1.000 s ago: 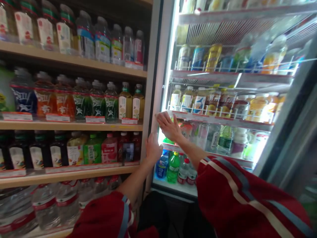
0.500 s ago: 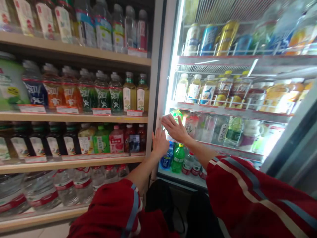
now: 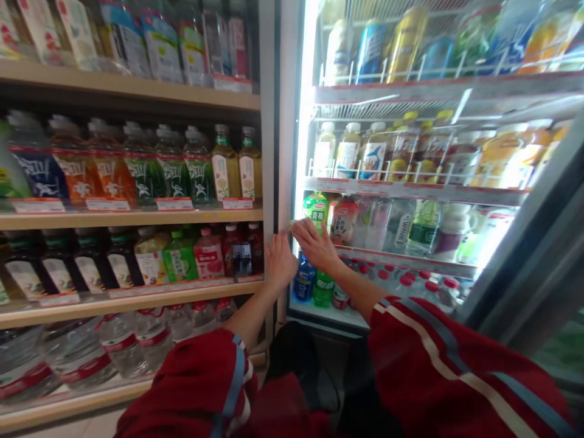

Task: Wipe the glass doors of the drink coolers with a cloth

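Note:
My left hand (image 3: 281, 260) lies against the pale upright frame (image 3: 283, 152) at the side of the lit drinks fridge, its fingers stretched up and slightly apart. Just right of it, my right hand (image 3: 316, 243) reaches across to the same frame, fingers extended and thumb raised apart. A small pale, see-through patch shows at the right fingertips; I cannot make out what it is. Behind the right hand stand a green bottle (image 3: 316, 208) and a pink-labelled bottle (image 3: 343, 220) on a fridge shelf. Below it are a blue bottle (image 3: 304, 281) and a green soda bottle (image 3: 323, 289).
On the left, wooden shelves (image 3: 137, 218) hold rows of drinks, with large water bottles (image 3: 125, 350) at the bottom. The fridge's wire-fronted shelves (image 3: 410, 190) carry bottles and cans. A dark door edge (image 3: 515, 243) stands at the right. My legs are below.
The view has shifted slightly, so the shelves and fridge appear further left. Both hands stay at the frame, with little change in their pose.

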A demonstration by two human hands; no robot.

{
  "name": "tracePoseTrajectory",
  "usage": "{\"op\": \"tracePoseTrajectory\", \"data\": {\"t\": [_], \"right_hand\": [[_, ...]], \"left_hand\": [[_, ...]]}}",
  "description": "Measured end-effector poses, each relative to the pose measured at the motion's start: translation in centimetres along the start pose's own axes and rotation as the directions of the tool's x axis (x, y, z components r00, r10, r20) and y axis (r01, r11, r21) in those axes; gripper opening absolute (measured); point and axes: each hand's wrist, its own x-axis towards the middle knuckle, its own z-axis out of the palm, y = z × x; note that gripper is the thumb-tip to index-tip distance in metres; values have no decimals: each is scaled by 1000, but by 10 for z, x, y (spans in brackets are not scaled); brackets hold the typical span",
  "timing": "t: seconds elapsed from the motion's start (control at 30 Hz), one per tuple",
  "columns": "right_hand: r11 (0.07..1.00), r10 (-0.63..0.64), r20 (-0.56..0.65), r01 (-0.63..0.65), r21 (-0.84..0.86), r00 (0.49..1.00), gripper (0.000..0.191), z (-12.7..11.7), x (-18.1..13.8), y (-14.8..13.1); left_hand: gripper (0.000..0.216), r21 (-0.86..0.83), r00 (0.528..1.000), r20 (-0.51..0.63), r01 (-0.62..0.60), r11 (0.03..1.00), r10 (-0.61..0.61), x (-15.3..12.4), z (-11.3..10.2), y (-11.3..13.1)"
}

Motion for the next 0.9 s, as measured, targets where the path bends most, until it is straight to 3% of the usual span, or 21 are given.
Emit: {"op": "tracePoseTrajectory", "data": {"t": [0.13,0.3,0.5,0.77,0.9], "right_hand": [[1000,-15,-2,15,11,1000,55,5,-3,-1],[995,103,-59,-103,3,993,54,-5,16,13],[1000,-11,-47,11,-2,999,65,0,9,12],[996,-84,-4,84,-16,996,56,7,-17,2],[997,-83,-13,83,-1,996,56,0,-15,8]], "left_hand": [[61,45,999,22,-45,998,44,-4,7,-5],[59,57,994,40,-106,993,104,-6,10,-3],[65,41,990,68,-125,991,122,-6,5,-1],[65,46,988,58,-144,988,142,-12,14,1],[61,45,988,75,-136,990,133,-15,15,2]]}}
